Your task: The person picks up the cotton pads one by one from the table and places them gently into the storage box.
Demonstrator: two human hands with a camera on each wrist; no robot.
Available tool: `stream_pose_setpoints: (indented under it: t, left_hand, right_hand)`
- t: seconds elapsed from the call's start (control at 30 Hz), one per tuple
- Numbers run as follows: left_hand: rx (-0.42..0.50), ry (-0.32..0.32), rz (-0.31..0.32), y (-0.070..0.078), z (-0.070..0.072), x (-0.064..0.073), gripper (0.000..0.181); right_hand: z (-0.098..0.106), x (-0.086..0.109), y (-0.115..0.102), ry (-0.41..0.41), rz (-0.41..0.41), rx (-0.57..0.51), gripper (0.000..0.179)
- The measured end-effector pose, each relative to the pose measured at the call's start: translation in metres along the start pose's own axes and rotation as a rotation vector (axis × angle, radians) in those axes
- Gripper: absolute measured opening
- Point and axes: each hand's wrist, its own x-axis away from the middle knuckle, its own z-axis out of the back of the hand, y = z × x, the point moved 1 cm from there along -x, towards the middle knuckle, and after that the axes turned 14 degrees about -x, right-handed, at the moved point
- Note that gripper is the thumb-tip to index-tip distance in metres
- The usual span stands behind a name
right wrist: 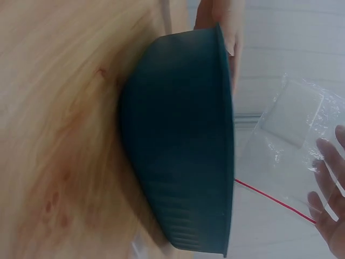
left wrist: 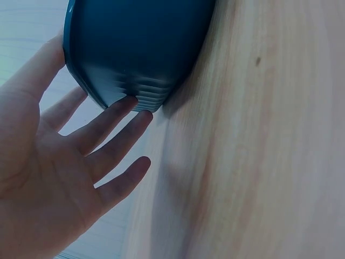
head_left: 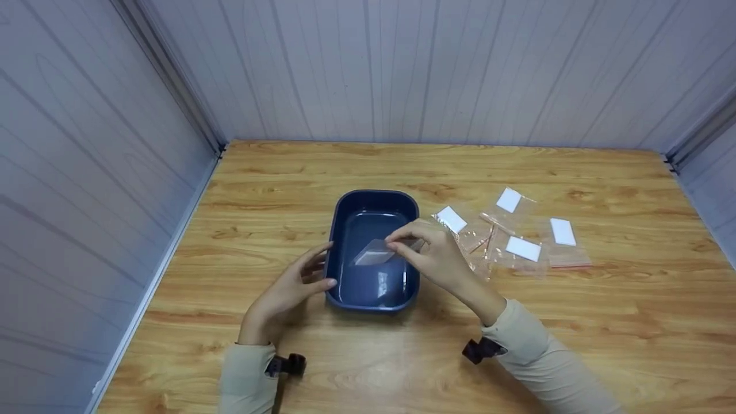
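A deep blue rectangular plastic basin [head_left: 372,307] with rounded corners stands on the wooden table between both hands. My left hand [head_left: 287,293] rests on its left side; the thumb lies at the rim, and in the left wrist view nearly straight fingers touch the ribbed outer wall [left wrist: 140,59]. Over the basin, my right hand [head_left: 443,259] pinches a clear zip bag [head_left: 374,253] between thumb and forefinger. The right wrist view shows this bag [right wrist: 291,113] above rim level, with a pale rectangular piece inside and a red zip line along one edge.
Several more clear zip bags, each with a white rectangular piece [head_left: 563,232], lie spread and partly overlapping on the table right of the basin. One shows a red zip line [head_left: 570,266]. Panelled walls [head_left: 368,69] close off the back and sides of the table.
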Motion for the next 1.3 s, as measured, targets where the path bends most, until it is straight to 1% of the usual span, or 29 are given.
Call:
stream_pose_setpoints:
  t: [0.13, 0.4, 0.53, 0.73, 0.9, 1.2, 1.3]
  left_hand:
    - [-0.022, 0.006, -0.028, 0.001, 0.000, 0.000, 0.073]
    - [-0.021, 0.006, -0.014, -0.001, 0.000, 0.001, 0.073]
    - [-0.019, 0.008, -0.010, -0.002, 0.001, 0.001, 0.073]
    - [-0.009, 0.014, -0.014, -0.001, 0.001, 0.001, 0.073]
    - [-0.014, 0.026, -0.025, -0.002, 0.001, 0.001, 0.072]
    - [0.013, 0.014, -0.021, -0.002, 0.001, 0.002, 0.074]
    - [0.001, 0.016, -0.024, -0.002, 0.000, 0.001, 0.074]
  right_hand:
    - [-0.006, 0.003, 0.009, -0.003, 0.001, -0.023, 0.010]
    - [-0.012, 0.011, 0.026, -0.047, -0.046, 0.017, 0.008]
    - [-0.013, 0.013, 0.031, -0.061, -0.071, 0.027, 0.007]
    - [-0.014, 0.014, 0.032, -0.073, -0.107, 0.013, 0.007]
    - [-0.011, 0.014, 0.031, -0.057, -0.110, 0.008, 0.008]
    - [0.000, 0.017, 0.030, -0.004, -0.080, -0.022, 0.011]
    - [0.006, 0.019, 0.029, 0.002, -0.110, -0.025, 0.011]
